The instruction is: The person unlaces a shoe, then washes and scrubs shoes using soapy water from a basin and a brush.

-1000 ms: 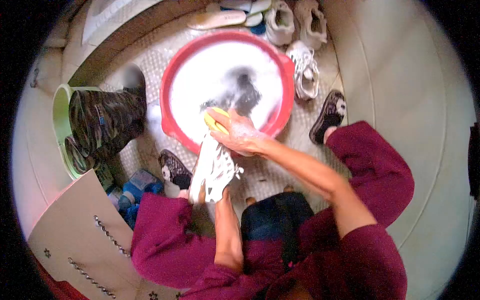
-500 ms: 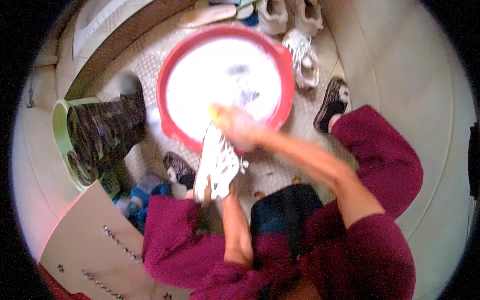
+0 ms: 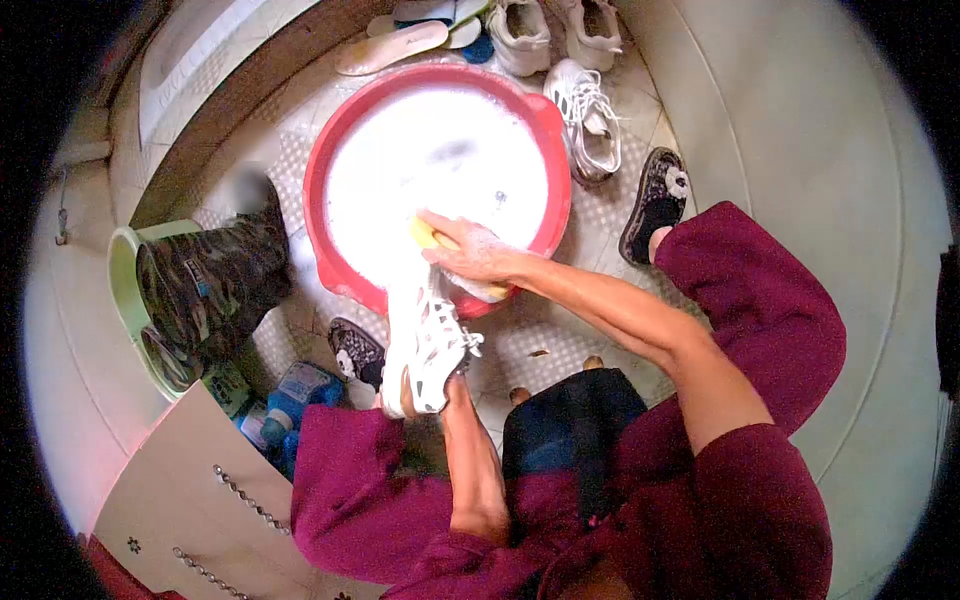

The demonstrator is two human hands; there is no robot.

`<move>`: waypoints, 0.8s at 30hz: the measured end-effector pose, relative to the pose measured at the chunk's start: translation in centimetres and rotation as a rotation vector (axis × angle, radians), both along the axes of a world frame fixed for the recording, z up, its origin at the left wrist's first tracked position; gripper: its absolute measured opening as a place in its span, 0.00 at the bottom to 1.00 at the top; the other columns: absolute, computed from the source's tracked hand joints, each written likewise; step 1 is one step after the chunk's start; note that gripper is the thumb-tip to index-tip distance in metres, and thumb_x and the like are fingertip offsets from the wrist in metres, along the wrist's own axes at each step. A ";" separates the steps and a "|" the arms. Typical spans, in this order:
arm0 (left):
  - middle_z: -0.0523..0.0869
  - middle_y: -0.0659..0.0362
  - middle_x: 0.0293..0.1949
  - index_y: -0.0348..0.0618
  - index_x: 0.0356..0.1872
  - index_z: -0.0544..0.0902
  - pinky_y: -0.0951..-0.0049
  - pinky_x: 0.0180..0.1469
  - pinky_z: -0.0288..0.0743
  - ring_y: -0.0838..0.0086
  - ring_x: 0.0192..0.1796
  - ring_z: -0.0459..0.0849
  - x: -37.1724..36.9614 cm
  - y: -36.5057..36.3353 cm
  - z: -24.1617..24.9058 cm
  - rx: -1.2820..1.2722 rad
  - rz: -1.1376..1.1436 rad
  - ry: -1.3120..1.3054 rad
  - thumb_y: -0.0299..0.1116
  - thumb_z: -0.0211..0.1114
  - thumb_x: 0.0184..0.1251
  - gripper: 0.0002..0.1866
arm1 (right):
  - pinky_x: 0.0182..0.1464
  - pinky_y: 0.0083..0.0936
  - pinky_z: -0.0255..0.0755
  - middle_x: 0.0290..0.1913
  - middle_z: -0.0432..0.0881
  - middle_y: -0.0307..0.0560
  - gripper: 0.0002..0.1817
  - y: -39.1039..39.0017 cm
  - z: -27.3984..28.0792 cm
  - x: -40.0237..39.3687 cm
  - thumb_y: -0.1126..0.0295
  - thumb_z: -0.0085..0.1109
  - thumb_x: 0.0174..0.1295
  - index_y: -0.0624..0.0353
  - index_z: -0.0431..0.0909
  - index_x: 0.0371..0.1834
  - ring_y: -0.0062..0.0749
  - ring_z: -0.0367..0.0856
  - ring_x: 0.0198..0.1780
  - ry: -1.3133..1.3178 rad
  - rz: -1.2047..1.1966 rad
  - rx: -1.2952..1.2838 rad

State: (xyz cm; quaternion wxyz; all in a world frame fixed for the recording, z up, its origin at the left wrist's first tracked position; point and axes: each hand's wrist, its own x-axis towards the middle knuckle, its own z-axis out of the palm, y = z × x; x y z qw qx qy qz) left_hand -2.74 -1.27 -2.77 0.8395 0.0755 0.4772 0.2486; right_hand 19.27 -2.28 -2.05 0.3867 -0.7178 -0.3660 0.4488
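Observation:
My left hand point(image 3: 455, 385) is closed around the heel end of a white lace-up sneaker point(image 3: 425, 345), partly hidden by the shoe. The sneaker's toe points up towards the red basin point(image 3: 313, 200) and overlaps its near rim. In my right hand point(image 3: 478, 252) is a yellow scrub brush point(image 3: 428, 233), held at the sneaker's toe; its yellow ends show on both sides of the hand, and its bristles are hidden. White suds point(image 3: 400, 150) fill the basin, with a dark patch of water showing through.
Another white sneaker point(image 3: 590, 120) stands right of the basin, with a pair of pale shoes point(image 3: 520, 38) and insoles point(image 3: 395, 48) behind. At left, camouflage cloth point(image 3: 205, 270) hangs over a green tub point(image 3: 125, 270). Blue bottles point(image 3: 295, 400) stand near a pale panel point(image 3: 170, 490).
The sneaker's toe and my right hand with the brush have shifted slightly; the hand was blurred and is now sharp. Suds cover more of the dark water patch. The whole view has shifted a little.

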 end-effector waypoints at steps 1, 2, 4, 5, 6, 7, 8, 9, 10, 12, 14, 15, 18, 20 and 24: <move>0.77 0.57 0.37 0.36 0.47 0.70 0.79 0.35 0.74 0.76 0.35 0.78 -0.2 0.2 0.2 0.001 -0.009 0.005 0.32 0.45 0.64 0.14 | 0.56 0.34 0.63 0.52 0.73 0.58 0.32 -0.3 -0.3 -1.2 0.56 0.52 0.53 0.56 0.62 0.61 0.43 0.73 0.53 0.024 0.005 0.220; 0.78 0.57 0.36 0.36 0.47 0.70 0.79 0.35 0.74 0.76 0.35 0.78 0.1 0.2 0.1 0.011 -0.010 0.000 0.32 0.45 0.64 0.14 | 0.57 0.34 0.62 0.53 0.73 0.56 0.30 0.0 1.0 0.0 0.56 0.52 0.54 0.54 0.63 0.61 0.44 0.72 0.53 -0.024 0.059 0.154; 0.78 0.58 0.36 0.36 0.46 0.71 0.79 0.35 0.74 0.77 0.34 0.78 0.0 0.6 0.2 0.012 -0.010 -0.002 0.32 0.45 0.64 0.14 | 0.57 0.34 0.64 0.56 0.71 0.51 0.28 -0.1 -0.6 3.6 0.57 0.51 0.55 0.48 0.64 0.60 0.44 0.72 0.53 -0.496 0.132 0.217; 0.78 0.58 0.36 0.36 0.46 0.71 0.79 0.35 0.74 0.77 0.34 0.78 0.1 0.7 0.1 0.017 -0.009 -0.003 0.32 0.45 0.64 0.14 | 0.56 0.36 0.65 0.56 0.70 0.50 0.28 0.2 -2.6 5.6 0.56 0.52 0.54 0.43 0.63 0.61 0.45 0.71 0.52 -0.504 0.058 0.000; 0.78 0.58 0.36 0.35 0.46 0.71 0.79 0.34 0.74 0.77 0.34 0.78 0.4 0.7 0.1 0.027 -0.012 -0.006 0.32 0.45 0.64 0.14 | 0.55 0.38 0.66 0.56 0.70 0.52 0.29 -0.2 -4.4 6.8 0.54 0.51 0.54 0.39 0.61 0.62 0.47 0.71 0.52 -0.561 -0.010 -0.059; 0.78 0.58 0.36 0.35 0.46 0.71 0.79 0.34 0.74 0.77 0.34 0.78 0.6 0.6 0.0 0.031 -0.013 -0.015 0.32 0.45 0.64 0.14 | 0.55 0.35 0.66 0.54 0.71 0.56 0.28 -0.6 -1.3 7.2 0.56 0.52 0.54 0.38 0.61 0.61 0.47 0.71 0.53 -0.556 -0.032 -0.302; 0.78 0.58 0.36 0.35 0.46 0.71 0.79 0.34 0.74 0.77 0.34 0.78 0.7 0.7 -0.2 0.024 -0.007 -0.026 0.32 0.45 0.64 0.14 | 0.55 0.33 0.66 0.54 0.70 0.57 0.29 -1.1 -2.6 6.8 0.57 0.52 0.53 0.42 0.62 0.61 0.45 0.71 0.53 -0.405 -0.071 -0.310; 0.78 0.58 0.35 0.35 0.46 0.71 0.79 0.34 0.74 0.77 0.34 0.78 0.9 0.7 -0.4 0.025 0.000 -0.032 0.32 0.45 0.64 0.14 | 0.55 0.31 0.66 0.54 0.70 0.58 0.29 -1.4 -4.5 6.1 0.58 0.53 0.53 0.46 0.63 0.61 0.43 0.71 0.53 -0.253 -0.106 -0.316; 0.78 0.58 0.35 0.35 0.46 0.71 0.79 0.34 0.74 0.77 0.33 0.78 0.9 0.7 -0.6 0.030 0.003 -0.033 0.32 0.45 0.64 0.14 | 0.55 0.30 0.65 0.55 0.70 0.57 0.29 -1.8 -5.8 5.1 0.59 0.54 0.53 0.50 0.63 0.61 0.41 0.70 0.54 -0.032 -0.049 -0.091; 0.78 0.58 0.35 0.35 0.46 0.71 0.79 0.34 0.74 0.77 0.33 0.78 1.4 0.7 -1.2 0.049 0.001 -0.036 0.32 0.45 0.64 0.14 | 0.57 0.30 0.63 0.57 0.68 0.54 0.32 -2.6 -2.3 1.8 0.61 0.57 0.53 0.63 0.61 0.60 0.38 0.68 0.56 0.210 -0.054 0.129; 0.78 0.58 0.35 0.35 0.46 0.71 0.80 0.33 0.74 0.77 0.33 0.78 1.2 0.8 -1.3 0.052 0.014 -0.028 0.32 0.46 0.64 0.14 | 0.57 0.32 0.63 0.54 0.70 0.56 0.33 -3.2 5.4 -1.1 0.62 0.59 0.52 0.64 0.61 0.60 0.42 0.70 0.55 0.064 0.075 0.260; 0.78 0.58 0.35 0.35 0.46 0.71 0.80 0.33 0.74 0.77 0.33 0.78 1.4 0.8 -1.5 0.062 0.014 -0.024 0.32 0.46 0.64 0.14 | 0.52 0.35 0.67 0.48 0.71 0.58 0.33 -3.7 3.1 -3.3 0.63 0.60 0.51 0.58 0.61 0.61 0.47 0.71 0.50 -0.689 0.229 0.678; 0.78 0.58 0.34 0.35 0.45 0.71 0.80 0.33 0.75 0.78 0.32 0.78 1.4 1.2 -1.7 0.128 0.004 0.011 0.32 0.46 0.64 0.13 | 0.46 0.39 0.70 0.42 0.71 0.59 0.31 -3.9 5.4 -4.8 0.60 0.58 0.51 0.49 0.63 0.61 0.51 0.73 0.43 -0.203 0.195 0.168; 0.78 0.58 0.34 0.35 0.45 0.71 0.80 0.32 0.75 0.78 0.32 0.78 1.5 2.0 -2.0 0.267 -0.078 0.121 0.32 0.46 0.64 0.13 | 0.43 0.46 0.70 0.41 0.70 0.59 0.27 0.4 4.3 -4.9 0.53 0.51 0.54 0.37 0.64 0.59 0.56 0.75 0.36 -0.254 0.158 0.121; 0.79 0.58 0.33 0.35 0.45 0.71 0.80 0.32 0.75 0.78 0.31 0.79 1.0 2.6 -2.0 0.744 -0.439 0.608 0.31 0.46 0.64 0.13 | 0.44 0.44 0.70 0.39 0.72 0.58 0.29 3.1 5.3 -4.0 0.54 0.53 0.53 0.40 0.64 0.61 0.54 0.75 0.38 -0.336 0.266 -0.014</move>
